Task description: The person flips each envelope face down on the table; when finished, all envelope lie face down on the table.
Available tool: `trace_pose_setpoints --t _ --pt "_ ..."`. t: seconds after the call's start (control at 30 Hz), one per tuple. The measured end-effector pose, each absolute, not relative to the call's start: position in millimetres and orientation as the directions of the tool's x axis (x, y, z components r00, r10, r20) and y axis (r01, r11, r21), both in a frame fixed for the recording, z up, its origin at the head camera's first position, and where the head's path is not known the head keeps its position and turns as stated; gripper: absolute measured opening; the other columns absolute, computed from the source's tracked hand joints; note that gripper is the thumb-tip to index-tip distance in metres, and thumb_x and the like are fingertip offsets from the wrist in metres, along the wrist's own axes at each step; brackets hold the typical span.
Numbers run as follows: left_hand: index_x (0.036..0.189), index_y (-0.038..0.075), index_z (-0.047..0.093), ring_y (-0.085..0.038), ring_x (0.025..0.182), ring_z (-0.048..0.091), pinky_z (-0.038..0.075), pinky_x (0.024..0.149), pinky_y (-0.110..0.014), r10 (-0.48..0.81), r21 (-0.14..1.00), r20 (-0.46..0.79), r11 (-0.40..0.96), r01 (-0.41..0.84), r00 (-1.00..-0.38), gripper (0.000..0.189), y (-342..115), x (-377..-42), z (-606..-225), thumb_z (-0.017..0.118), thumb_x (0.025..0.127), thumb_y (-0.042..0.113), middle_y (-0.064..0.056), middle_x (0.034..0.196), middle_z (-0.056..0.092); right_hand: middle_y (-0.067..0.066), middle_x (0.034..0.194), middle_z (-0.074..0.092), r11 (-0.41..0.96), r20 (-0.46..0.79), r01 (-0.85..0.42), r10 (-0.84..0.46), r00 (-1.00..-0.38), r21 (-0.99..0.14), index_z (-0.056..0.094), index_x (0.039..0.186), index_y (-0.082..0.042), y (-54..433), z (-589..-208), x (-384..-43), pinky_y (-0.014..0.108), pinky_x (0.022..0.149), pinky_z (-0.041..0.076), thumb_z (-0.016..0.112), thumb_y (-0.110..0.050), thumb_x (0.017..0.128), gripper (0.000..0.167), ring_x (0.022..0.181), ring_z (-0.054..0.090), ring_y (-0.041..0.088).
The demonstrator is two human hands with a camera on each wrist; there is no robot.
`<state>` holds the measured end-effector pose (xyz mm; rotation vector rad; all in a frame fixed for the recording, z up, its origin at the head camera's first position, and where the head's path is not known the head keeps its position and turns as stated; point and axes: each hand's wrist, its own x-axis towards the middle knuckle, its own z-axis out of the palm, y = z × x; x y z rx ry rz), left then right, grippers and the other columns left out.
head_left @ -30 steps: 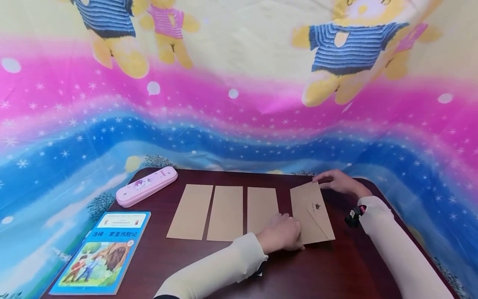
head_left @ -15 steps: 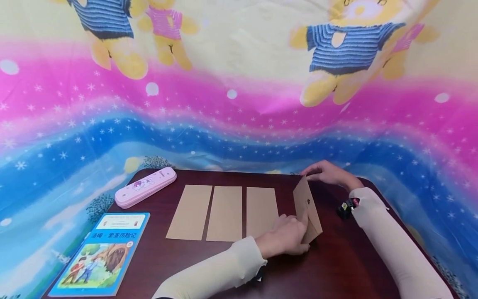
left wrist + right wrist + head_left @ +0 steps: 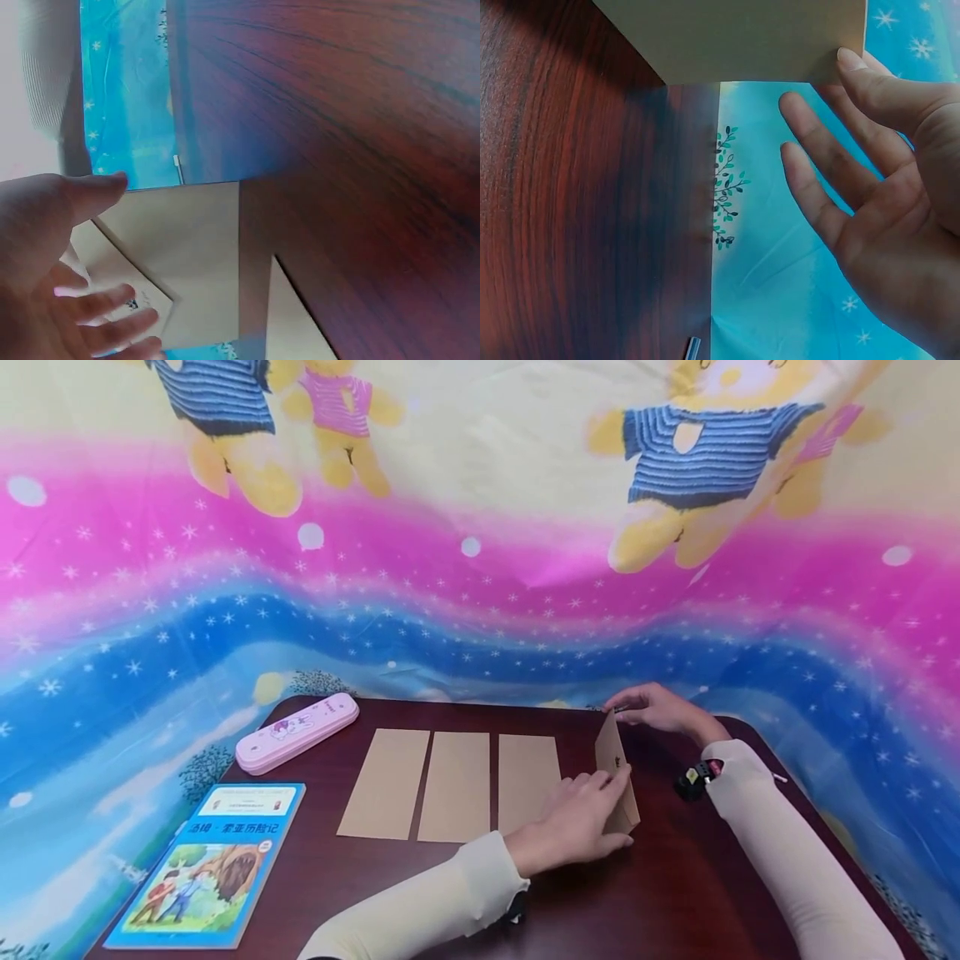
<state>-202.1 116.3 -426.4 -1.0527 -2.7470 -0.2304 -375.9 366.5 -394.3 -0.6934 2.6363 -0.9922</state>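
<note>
A brown kraft envelope (image 3: 609, 745) stands on its long edge at the right of the row, its flap face with a small dark emblem turned left. My right hand (image 3: 660, 710) pinches its far top corner; in the right wrist view the thumb (image 3: 853, 60) lies on the plain face. On the flap side is my left hand (image 3: 566, 827), fingers extended beside the flap. The left wrist view has its thumb (image 3: 97, 191) at the envelope's near edge. Three matching flat brown rectangles lie in a row to the left: left (image 3: 384, 785), middle (image 3: 455, 787) and right (image 3: 527, 777).
A pink pencil case (image 3: 297, 733) with a rabbit picture lies at the back left of the dark wooden table (image 3: 360, 881). In front of it is a blue book (image 3: 206, 868) with an illustrated cover. A patterned cloth (image 3: 480, 610) hangs behind the table.
The envelope has gone from leaning with its flap face showing to nearly upright, its top shifting left with my right hand. My left hand's fingers have straightened out.
</note>
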Motion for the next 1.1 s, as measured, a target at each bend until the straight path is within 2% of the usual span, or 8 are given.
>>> trace_pose_setpoints --t 0.17,0.23,0.33,0.5,0.6,0.83,0.93,1.1 --pt "0.152 0.032 0.05 -0.01 0.116 0.064 0.051 0.086 -0.026 0.675 0.05 0.357 0.676 0.735 -0.646 0.066 117 -201 -420 0.065 0.095 0.06 0.01 0.138 0.063 0.017 0.138 0.066 0.666 -0.071 -0.344 -0.513 -0.856 -0.662 0.071 0.127 -0.02 363 -391 -378 0.042 0.094 0.058 0.065 -0.021 0.102 0.026 0.121 0.067 0.032" --pt "0.143 0.033 0.06 -0.008 0.114 0.065 0.049 0.083 -0.024 0.675 0.041 0.392 0.667 0.744 -0.625 0.055 117 -202 -418 0.064 0.095 0.059 0.011 0.135 0.064 0.017 0.138 0.066 0.671 -0.08 -0.338 -0.51 -0.856 -0.66 0.071 0.127 -0.021 362 -390 -379 0.042 0.092 0.058 0.065 -0.021 0.102 0.026 0.121 0.067 0.031" --pt "0.134 0.035 0.068 -0.006 0.111 0.065 0.045 0.076 -0.021 0.671 0.04 0.422 0.658 0.752 -0.61 0.046 116 -202 -417 0.065 0.095 0.059 0.014 0.132 0.067 0.016 0.139 0.066 0.667 -0.088 -0.332 -0.513 -0.854 -0.667 0.07 0.129 -0.02 360 -390 -378 0.043 0.092 0.058 0.065 -0.021 0.102 0.028 0.121 0.067 0.031" --pt "0.133 0.035 0.069 -0.005 0.111 0.065 0.043 0.075 -0.019 0.67 0.04 0.425 0.658 0.752 -0.609 0.046 115 -202 -418 0.065 0.094 0.06 0.015 0.132 0.067 0.02 0.141 0.064 0.642 -0.091 -0.32 -0.522 -0.848 -0.697 0.06 0.142 -0.014 360 -396 -375 0.048 0.095 0.057 0.061 -0.018 0.104 0.038 0.125 0.065 0.038" --pt "0.133 0.036 0.069 -0.005 0.111 0.065 0.043 0.076 -0.019 0.669 0.042 0.425 0.659 0.751 -0.61 0.046 115 -202 -418 0.065 0.095 0.06 0.015 0.132 0.067 0.023 0.141 0.062 0.617 -0.085 -0.316 -0.531 -0.843 -0.721 0.057 0.145 -0.01 360 -404 -375 0.052 0.096 0.056 0.057 -0.012 0.105 0.04 0.129 0.062 0.042" --pt "0.131 0.036 0.07 -0.005 0.11 0.065 0.042 0.074 -0.019 0.657 0.042 0.447 0.662 0.748 -0.607 0.045 113 -202 -419 0.068 0.092 0.06 0.015 0.129 0.069 0.018 0.137 0.067 0.635 -0.071 -0.332 -0.521 -0.85 -0.697 0.066 0.134 -0.006 352 -433 -380 0.035 0.085 0.058 0.056 -0.007 0.104 0.032 0.124 0.064 0.032" --pt "0.13 0.037 0.07 -0.006 0.11 0.066 0.041 0.073 -0.019 0.655 0.047 0.447 0.663 0.747 -0.61 0.045 112 -202 -420 0.068 0.091 0.06 0.015 0.128 0.069 0.019 0.134 0.068 0.648 -0.078 -0.328 -0.515 -0.854 -0.687 0.065 0.135 -0.001 350 -445 -381 0.035 0.087 0.057 0.055 -0.003 0.102 0.034 0.125 0.063 0.034" --pt "0.131 0.038 0.068 -0.006 0.111 0.066 0.039 0.073 -0.018 0.658 0.067 0.427 0.661 0.747 -0.62 0.045 112 -202 -421 0.068 0.091 0.06 0.014 0.129 0.069 0.018 0.131 0.069 0.706 -0.057 -0.365 -0.497 -0.866 -0.607 0.071 0.128 -0.007 349 -461 -380 0.043 0.094 0.051 0.06 -0.003 0.098 0.032 0.123 0.06 0.036"
